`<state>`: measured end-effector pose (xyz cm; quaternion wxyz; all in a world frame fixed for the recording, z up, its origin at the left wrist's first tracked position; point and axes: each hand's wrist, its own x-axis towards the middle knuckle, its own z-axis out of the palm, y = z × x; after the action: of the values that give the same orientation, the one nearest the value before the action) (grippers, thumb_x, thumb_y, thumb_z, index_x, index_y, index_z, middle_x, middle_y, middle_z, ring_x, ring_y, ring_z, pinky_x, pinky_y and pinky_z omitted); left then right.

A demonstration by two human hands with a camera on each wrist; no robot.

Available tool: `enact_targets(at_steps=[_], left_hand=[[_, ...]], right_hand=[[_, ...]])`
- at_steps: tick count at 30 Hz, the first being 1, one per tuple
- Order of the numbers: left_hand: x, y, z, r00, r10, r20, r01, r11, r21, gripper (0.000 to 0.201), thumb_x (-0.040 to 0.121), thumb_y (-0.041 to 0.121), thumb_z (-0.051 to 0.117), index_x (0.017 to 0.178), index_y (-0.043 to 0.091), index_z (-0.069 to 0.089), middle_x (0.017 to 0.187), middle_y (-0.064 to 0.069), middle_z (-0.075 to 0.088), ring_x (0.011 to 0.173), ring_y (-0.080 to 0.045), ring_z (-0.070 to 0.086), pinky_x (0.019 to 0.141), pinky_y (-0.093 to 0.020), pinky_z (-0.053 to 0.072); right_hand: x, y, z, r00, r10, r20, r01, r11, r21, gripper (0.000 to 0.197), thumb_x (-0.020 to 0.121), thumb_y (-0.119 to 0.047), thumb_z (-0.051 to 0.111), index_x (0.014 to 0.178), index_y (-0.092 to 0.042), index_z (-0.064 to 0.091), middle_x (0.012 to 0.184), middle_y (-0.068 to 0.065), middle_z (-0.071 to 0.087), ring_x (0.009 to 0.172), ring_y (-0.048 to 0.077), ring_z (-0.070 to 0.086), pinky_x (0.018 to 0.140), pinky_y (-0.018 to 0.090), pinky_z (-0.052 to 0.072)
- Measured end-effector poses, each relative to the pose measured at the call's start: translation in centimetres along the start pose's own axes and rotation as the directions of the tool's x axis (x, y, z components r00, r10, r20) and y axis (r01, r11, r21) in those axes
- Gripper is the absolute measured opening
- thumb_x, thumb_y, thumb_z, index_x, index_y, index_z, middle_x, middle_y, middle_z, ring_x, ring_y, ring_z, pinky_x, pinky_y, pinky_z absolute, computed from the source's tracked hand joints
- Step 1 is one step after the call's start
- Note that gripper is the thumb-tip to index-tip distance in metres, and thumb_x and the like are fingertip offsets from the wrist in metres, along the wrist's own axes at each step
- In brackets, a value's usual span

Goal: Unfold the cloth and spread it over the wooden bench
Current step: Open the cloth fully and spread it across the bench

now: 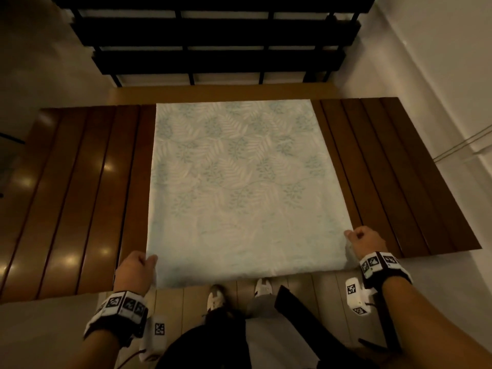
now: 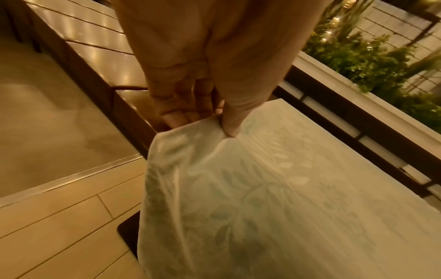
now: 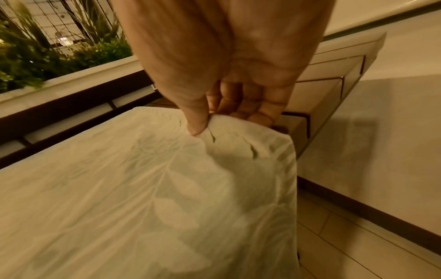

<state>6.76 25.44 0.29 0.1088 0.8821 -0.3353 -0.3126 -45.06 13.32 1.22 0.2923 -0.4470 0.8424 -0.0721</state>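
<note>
Now flat, leaf-patterned pale cloth [image 1: 239, 182]

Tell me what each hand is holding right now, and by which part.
Both hold the leaf-patterned cloth by its near corners: the left hand pinches the near left corner, the right hand the near right corner. The rest lies across the wooden bench.

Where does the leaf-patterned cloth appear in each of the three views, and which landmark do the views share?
Head view: the cloth fills the centre, lying across the wooden bench, its near corners held by the left hand and the right hand.
Left wrist view: the cloth fills the lower right, pinched at its corner.
Right wrist view: the cloth fills the lower left, pinched at its corner.
Shared landmark: the dark railing beyond the cloth's far edge.
</note>
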Motion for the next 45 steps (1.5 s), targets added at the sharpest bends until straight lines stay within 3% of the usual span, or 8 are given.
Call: enact_targets(at_steps=[5,12,26,32,35,37,39,45], left_hand=[[-0.3,-1.3,-0.4,1.000,-0.019,-0.005,0.019,0.998,0.062,0.022,0.094,0.033,0.058,0.089,0.012,0.058,0.067,-0.004,0.059,0.061,-0.019,0.053,0.061,-0.033,0.040],[2.4,2.4,-0.7,0.996,-0.088,-0.004,0.088,0.995,0.057,0.032,0.088,0.044,0.061,0.098,0.014,0.057,0.082,-0.008,0.065,0.070,-0.025,0.062,0.063,-0.035,0.050],[28.2,20.8,-5.7,0.992,0.118,-0.035,-0.112,0.985,0.134,0.031,0.092,0.041,0.056,0.098,0.011,0.062,0.092,-0.012,0.065,0.067,-0.022,0.056,0.063,-0.034,0.045],[34.4,23.0,-6.6,0.983,0.185,0.013,-0.183,0.956,0.229,0.023,0.091,0.037,0.059,0.093,0.015,0.059,0.089,-0.013,0.061,0.071,-0.032,0.058,0.070,-0.042,0.051],[34.5,22.3,-6.4,0.982,0.186,-0.020,-0.184,0.979,0.088,0.031,0.078,0.049,0.066,0.083,0.020,0.058,0.086,-0.017,0.066,0.074,-0.037,0.063,0.072,-0.049,0.055],[33.4,23.1,-5.4,0.936,0.327,-0.129,-0.314,0.943,0.113,0.038,0.075,0.053,0.064,0.085,0.018,0.055,0.087,-0.021,0.063,0.078,-0.041,0.060,0.072,-0.052,0.054],[30.2,26.0,-3.8,0.824,0.552,-0.125,-0.512,0.821,0.253,0.039,0.082,0.042,0.067,0.102,0.011,0.056,0.101,-0.023,0.061,0.094,-0.045,0.055,0.083,-0.056,0.049],[19.2,36.9,7.1,0.405,0.877,0.261,-0.909,0.356,0.216,0.039,0.085,0.027,0.064,0.122,0.015,0.056,0.120,-0.009,0.054,0.106,-0.030,0.052,0.093,-0.043,0.047]], right_hand=[[-0.6,1.6,-0.2,0.995,-0.063,0.074,0.067,0.997,-0.044,0.020,0.095,-0.027,0.060,0.086,-0.010,0.057,0.074,0.007,0.057,0.061,0.015,0.049,0.053,0.025,0.032],[3.5,-1.8,-1.7,0.985,-0.109,0.137,0.118,0.991,-0.060,0.027,0.090,-0.042,0.063,0.083,-0.016,0.057,0.078,0.007,0.063,0.069,0.023,0.057,0.057,0.029,0.038],[23.5,-20.4,-0.4,0.993,-0.111,0.034,0.114,0.988,-0.107,0.029,0.091,-0.045,0.059,0.088,-0.016,0.062,0.090,0.014,0.065,0.079,0.031,0.058,0.071,0.032,0.041],[24.1,-24.1,-0.2,0.994,-0.082,-0.068,0.075,0.992,-0.100,0.025,0.090,-0.038,0.062,0.088,-0.013,0.061,0.081,0.010,0.063,0.067,0.027,0.057,0.066,0.031,0.043],[21.8,-23.1,0.2,0.977,-0.077,-0.198,0.065,0.996,-0.065,0.027,0.083,-0.037,0.068,0.090,-0.016,0.053,0.084,0.008,0.059,0.072,0.029,0.055,0.065,0.031,0.041],[19.5,-21.7,0.9,0.955,-0.145,-0.259,0.132,0.989,-0.069,0.028,0.080,-0.035,0.069,0.088,-0.019,0.047,0.089,0.006,0.054,0.076,0.029,0.053,0.066,0.032,0.041],[16.9,-20.2,1.8,0.958,-0.173,-0.230,0.156,0.984,-0.090,0.028,0.083,-0.038,0.066,0.094,-0.018,0.050,0.097,0.006,0.053,0.086,0.028,0.053,0.072,0.037,0.047],[11.5,-16.4,4.1,0.941,-0.219,-0.258,0.153,0.955,-0.252,0.038,0.091,-0.044,0.056,0.116,-0.015,0.056,0.108,0.009,0.060,0.098,0.028,0.056,0.077,0.038,0.053]])
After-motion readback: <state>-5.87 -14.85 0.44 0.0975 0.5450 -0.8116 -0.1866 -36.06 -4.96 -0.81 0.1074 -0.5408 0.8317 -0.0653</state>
